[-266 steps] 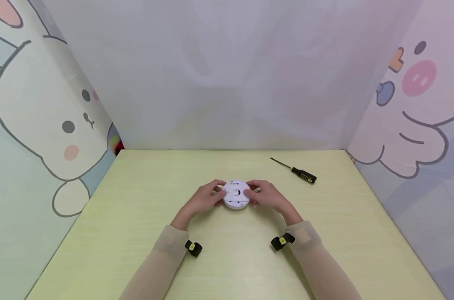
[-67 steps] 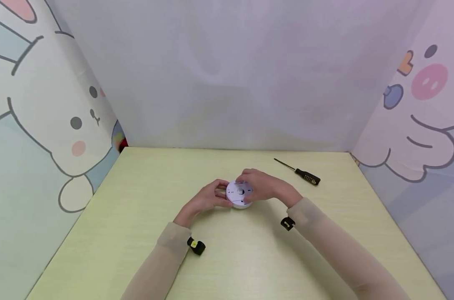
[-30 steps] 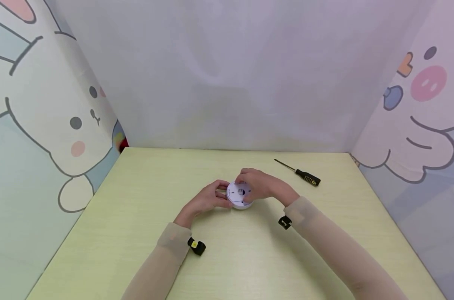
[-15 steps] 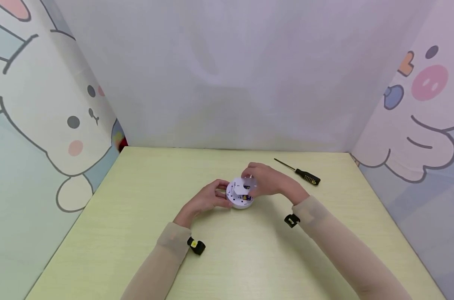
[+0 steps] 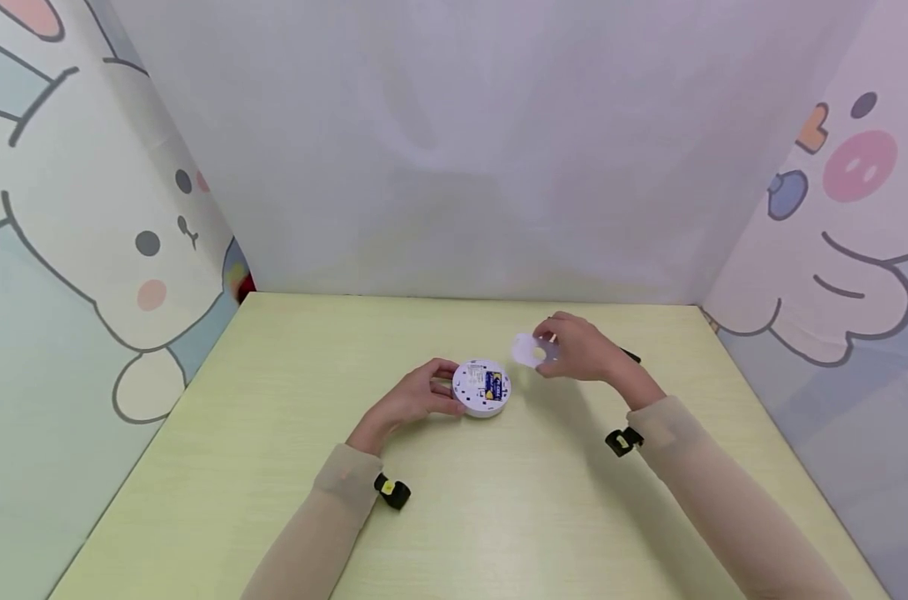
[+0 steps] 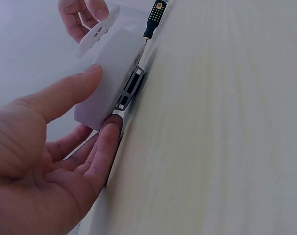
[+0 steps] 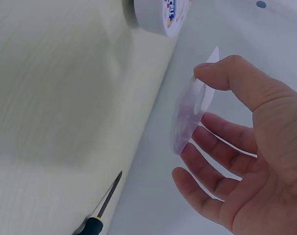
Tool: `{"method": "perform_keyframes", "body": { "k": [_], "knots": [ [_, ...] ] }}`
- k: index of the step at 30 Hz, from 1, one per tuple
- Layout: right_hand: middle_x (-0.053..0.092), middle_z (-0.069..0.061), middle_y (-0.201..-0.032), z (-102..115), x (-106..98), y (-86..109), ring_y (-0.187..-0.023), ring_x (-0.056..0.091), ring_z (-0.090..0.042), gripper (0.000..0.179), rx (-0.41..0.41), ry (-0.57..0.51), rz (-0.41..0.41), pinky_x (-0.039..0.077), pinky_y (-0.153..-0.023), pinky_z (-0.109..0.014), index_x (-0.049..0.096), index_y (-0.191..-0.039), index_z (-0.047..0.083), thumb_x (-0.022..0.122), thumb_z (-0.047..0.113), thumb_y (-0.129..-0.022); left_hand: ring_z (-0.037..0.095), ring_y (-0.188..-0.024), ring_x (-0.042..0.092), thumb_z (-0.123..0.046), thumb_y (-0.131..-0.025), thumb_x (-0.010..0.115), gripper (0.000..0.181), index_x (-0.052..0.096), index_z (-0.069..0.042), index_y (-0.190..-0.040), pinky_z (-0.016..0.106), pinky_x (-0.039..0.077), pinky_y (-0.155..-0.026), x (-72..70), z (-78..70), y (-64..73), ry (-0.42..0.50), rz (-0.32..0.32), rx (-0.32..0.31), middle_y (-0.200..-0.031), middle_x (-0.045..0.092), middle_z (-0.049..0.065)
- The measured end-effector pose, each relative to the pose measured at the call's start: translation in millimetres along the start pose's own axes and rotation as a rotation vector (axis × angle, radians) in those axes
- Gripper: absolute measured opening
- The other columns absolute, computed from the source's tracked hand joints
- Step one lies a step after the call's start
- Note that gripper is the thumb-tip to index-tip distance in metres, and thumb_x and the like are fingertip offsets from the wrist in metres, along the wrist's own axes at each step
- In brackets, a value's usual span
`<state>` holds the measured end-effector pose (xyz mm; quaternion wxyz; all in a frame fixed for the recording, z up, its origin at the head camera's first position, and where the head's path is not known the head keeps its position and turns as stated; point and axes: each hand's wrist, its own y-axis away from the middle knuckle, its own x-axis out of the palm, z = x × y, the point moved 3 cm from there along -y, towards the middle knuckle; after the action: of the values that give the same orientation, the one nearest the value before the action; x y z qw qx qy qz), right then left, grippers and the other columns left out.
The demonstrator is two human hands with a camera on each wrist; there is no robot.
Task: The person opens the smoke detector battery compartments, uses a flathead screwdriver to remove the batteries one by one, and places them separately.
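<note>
Across a pale table [image 5: 311, 533], a round white case [image 5: 473, 390] is gripped on its left by the left hand [image 5: 416, 394], and a thin white plate [image 5: 525, 347], pinched by the right hand [image 5: 580, 350], is held apart to its right.

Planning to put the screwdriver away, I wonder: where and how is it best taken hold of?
Probably around the middle of its dark handle, from above, fingers closing across its length: the screwdriver lies lengthwise on the table, and the handle is clearly thicker than the thin shaft.
</note>
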<state>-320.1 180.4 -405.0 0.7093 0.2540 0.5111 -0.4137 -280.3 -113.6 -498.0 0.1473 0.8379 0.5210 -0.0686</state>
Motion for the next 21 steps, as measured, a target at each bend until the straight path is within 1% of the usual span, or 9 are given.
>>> {"method": "perform_keyframes", "body": {
  "k": [5,12,21],
  "knots": [
    [0.068,-0.016,-0.114,-17.4,0.6,10.3,-0.102,0.065,-0.031,0.05,0.055,0.002,-0.03,0.055,-0.089,-0.05,0.07,-0.123,-0.003,0.089,0.019,-0.081,0.023,-0.115,0.068,-0.012,-0.086,0.091,0.071,0.054,-0.011,-0.147,0.043,0.055,-0.104,0.2,-0.6,1.7,-0.004,-0.007,-0.001,-0.14,0.062,0.009],
    [0.068,-0.019,-0.113,-39.5,10.4,21.5,-0.101,0.065,-0.032,0.049,0.102,-0.001,-0.023,0.055,-0.088,-0.05,0.07,-0.121,-0.005,0.087,0.017,-0.081,0.023,-0.115,0.068,-0.012,-0.086,0.091,0.071,0.054,-0.01,-0.147,0.042,0.056,-0.103,0.7,-0.4,1.6,0.001,-0.007,0.006,-0.14,0.062,0.009],
    [0.069,-0.021,-0.109,-55.1,16.6,28.5,-0.096,0.064,-0.032,0.049,0.114,0.049,-0.016,0.054,-0.086,-0.051,0.071,-0.116,-0.007,0.088,0.02,-0.08,0.023,-0.116,0.068,-0.013,-0.087,0.091,0.072,0.053,-0.01,-0.148,0.043,0.055,-0.105,-0.3,-1.3,2.1,-0.008,-0.006,0.011,-0.14,0.062,0.009]
  ]
}}
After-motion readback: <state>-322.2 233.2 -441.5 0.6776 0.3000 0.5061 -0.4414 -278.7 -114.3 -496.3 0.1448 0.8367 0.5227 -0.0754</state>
